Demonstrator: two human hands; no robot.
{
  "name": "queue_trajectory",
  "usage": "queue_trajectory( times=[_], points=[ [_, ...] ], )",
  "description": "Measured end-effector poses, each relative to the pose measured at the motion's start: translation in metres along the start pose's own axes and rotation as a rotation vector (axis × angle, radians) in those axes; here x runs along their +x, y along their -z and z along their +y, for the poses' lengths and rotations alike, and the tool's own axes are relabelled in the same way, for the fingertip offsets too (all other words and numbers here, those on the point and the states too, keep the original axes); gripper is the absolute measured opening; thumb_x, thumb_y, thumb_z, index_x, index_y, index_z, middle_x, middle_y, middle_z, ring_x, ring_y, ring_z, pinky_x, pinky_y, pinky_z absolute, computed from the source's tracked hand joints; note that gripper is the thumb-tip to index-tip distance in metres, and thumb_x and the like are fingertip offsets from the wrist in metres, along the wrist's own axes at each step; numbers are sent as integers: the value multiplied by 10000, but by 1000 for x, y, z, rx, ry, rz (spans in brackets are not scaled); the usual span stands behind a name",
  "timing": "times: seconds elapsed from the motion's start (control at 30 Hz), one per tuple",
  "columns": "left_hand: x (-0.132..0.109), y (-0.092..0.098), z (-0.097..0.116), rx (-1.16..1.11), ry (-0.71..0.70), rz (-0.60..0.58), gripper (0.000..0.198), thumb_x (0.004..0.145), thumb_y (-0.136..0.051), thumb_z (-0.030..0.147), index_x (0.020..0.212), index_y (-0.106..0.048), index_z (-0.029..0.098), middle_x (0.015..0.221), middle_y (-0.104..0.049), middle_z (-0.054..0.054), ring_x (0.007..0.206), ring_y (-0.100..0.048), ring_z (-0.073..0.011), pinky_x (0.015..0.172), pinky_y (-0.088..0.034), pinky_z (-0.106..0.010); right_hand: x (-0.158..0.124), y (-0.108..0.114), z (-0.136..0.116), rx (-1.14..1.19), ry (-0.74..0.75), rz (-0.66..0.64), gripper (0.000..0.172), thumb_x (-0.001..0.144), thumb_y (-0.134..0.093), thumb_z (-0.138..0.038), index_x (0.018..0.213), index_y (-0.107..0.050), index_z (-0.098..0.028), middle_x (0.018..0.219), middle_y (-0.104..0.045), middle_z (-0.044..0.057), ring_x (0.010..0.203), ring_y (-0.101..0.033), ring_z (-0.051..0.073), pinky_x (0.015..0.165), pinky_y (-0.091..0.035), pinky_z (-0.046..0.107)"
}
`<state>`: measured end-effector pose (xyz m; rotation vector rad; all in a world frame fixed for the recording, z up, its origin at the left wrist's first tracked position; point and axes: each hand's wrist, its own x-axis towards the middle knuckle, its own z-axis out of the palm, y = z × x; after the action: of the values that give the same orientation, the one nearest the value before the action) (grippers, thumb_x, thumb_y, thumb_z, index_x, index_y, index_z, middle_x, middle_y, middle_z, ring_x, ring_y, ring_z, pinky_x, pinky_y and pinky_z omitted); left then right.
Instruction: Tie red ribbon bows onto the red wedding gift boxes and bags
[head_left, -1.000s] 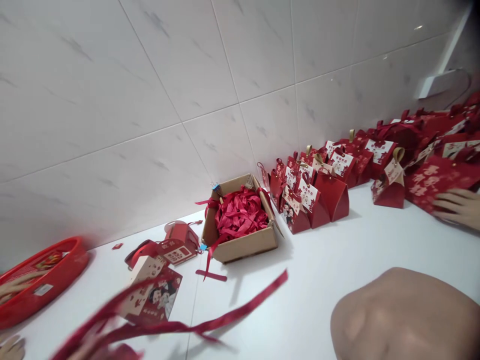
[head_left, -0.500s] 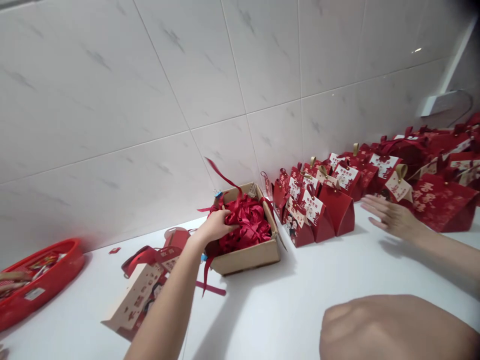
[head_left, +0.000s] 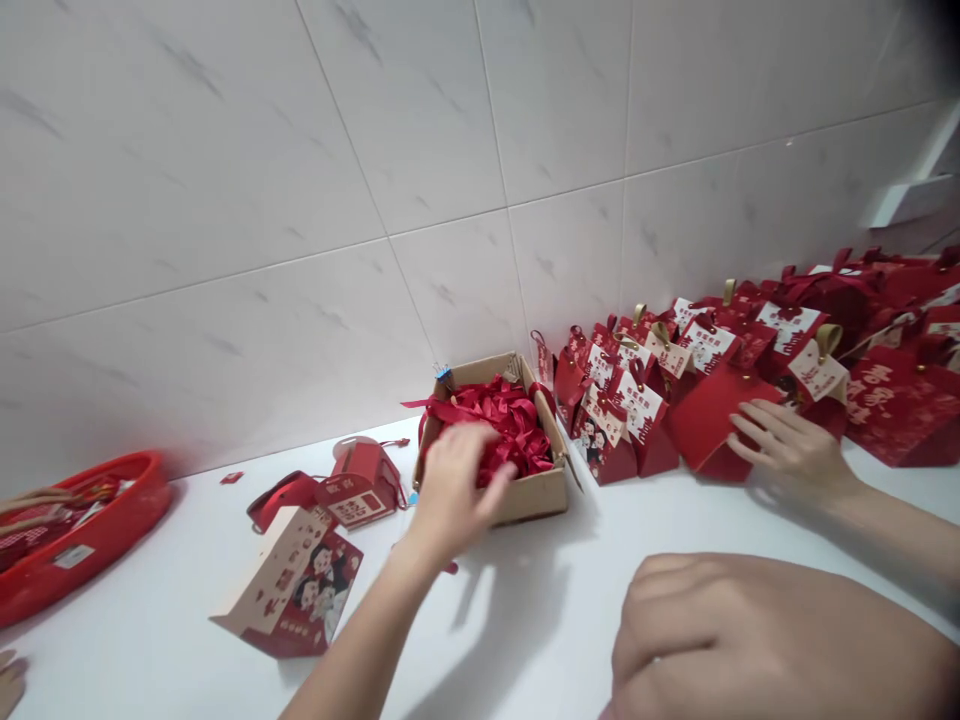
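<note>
Left hand (head_left: 450,490): hovers over the near side of the cardboard box (head_left: 534,498), fingers (head_left: 466,440) released and parted (somewhat blurred).
Right hand (head_left: 735,640): looms close above the bench (head_left: 135,640), knuckles bent; cannot tell whether grasping anything.
Red ribbons (head_left: 523,420): lie heaped inside the cardboard box.
Co-worker's hand (head_left: 799,455): touches a plain red gift box (head_left: 712,415).
Printed carton (head_left: 307,590): stands left of the ribbons.
</note>
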<state>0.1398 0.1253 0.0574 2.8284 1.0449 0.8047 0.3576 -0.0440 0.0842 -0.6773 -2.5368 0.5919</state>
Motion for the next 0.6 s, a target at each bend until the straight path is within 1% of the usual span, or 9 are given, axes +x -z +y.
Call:
queue_trajectory(
  times=[0.03, 0.07, 0.13, 0.2, 0.3, 0.37, 0.43, 0.5, 0.6],
  points=[
    [-8, -6, 7, 33, -17, -149, 331, 878, -501, 423, 1131, -512, 211, 1164, -599, -116, 1152, -517, -297, 975, -395, -488, 6, -1, -7, 14, -12, -13, 384, 911, -417, -465, 1150, -636, -260, 985, -691, 76, 910, -635, 201, 792, -510, 314],
    [-15, -13, 14, 85, 14, -243, 355, 856, -529, 454, 1100, -535, 196, 1118, -627, -123, 1129, -532, -325, 947, -408, -504, 9, -1, -12, 33, -29, -18, 392, 919, -408, -446, 1172, -624, -238, 988, -689, 91, 907, -634, 204, 801, -503, 324],
    [-27, -27, 22, 218, 94, -277, 267, 852, -554, 379, 1021, -568, 173, 1077, -655, -129, 1175, -500, -365, 952, -383, -531, 13, 2, -16, 75, -72, -11, 404, 928, -390, -418, 1207, -600, -215, 985, -687, 104, 896, -633, 209, 795, -498, 340],
    [-38, -37, 25, 258, 110, -271, 188, 851, -566, 309, 987, -576, 181, 1045, -677, -104, 1200, -484, -359, 913, -407, -491, 14, 4, -17, 94, -110, 13, 396, 922, -406, -408, 1208, -600, -214, 981, -689, 101, 885, -632, 213, 786, -500, 351],
    [-55, -45, 27, 296, 132, -212, 91, 866, -550, 243, 941, -588, 208, 941, -695, -49, 1017, -583, -294, 754, -436, -401, 15, 2, -19, 46, -170, 31, 350, 884, -509, -383, 1187, -611, -243, 1006, -690, 78, 907, -633, 207, 783, -513, 333],
    [-70, -50, 28, 334, 130, -123, 55, 871, -545, 211, 881, -599, 216, 859, -689, -23, 867, -600, -249, 686, -406, -368, 17, -1, -18, -5, -214, 85, 341, 862, -559, -374, 1188, -606, -283, 1031, -689, 60, 926, -638, 202, 780, -524, 319],
    [-85, -55, 28, 353, 92, -25, 40, 838, -590, 181, 832, -604, 218, 780, -673, -7, 771, -584, -219, 652, -370, -349, 25, -4, -14, -29, -248, 148, 341, 865, -566, -379, 1197, -597, -309, 1061, -685, 52, 946, -641, 202, 794, -526, 317],
    [-99, -60, 28, 362, 39, 69, 61, 803, -632, 163, 813, -608, 218, 732, -656, 1, 709, -559, -201, 631, -342, -340, 39, -7, -7, -23, -279, 171, 322, 889, -538, -367, 1199, -597, -303, 1079, -678, 51, 967, -633, 197, 820, -517, 316],
    [-116, -65, 27, 355, -14, 154, 62, 805, -633, 162, 832, -615, 215, 731, -651, 0, 691, -538, -193, 628, -323, -334, 73, -14, 13, -6, -326, 133, 302, 926, -469, -287, 1186, -612, -233, 1084, -665, 69, 983, -620, 181, 853, -500, 300]
  ],
)
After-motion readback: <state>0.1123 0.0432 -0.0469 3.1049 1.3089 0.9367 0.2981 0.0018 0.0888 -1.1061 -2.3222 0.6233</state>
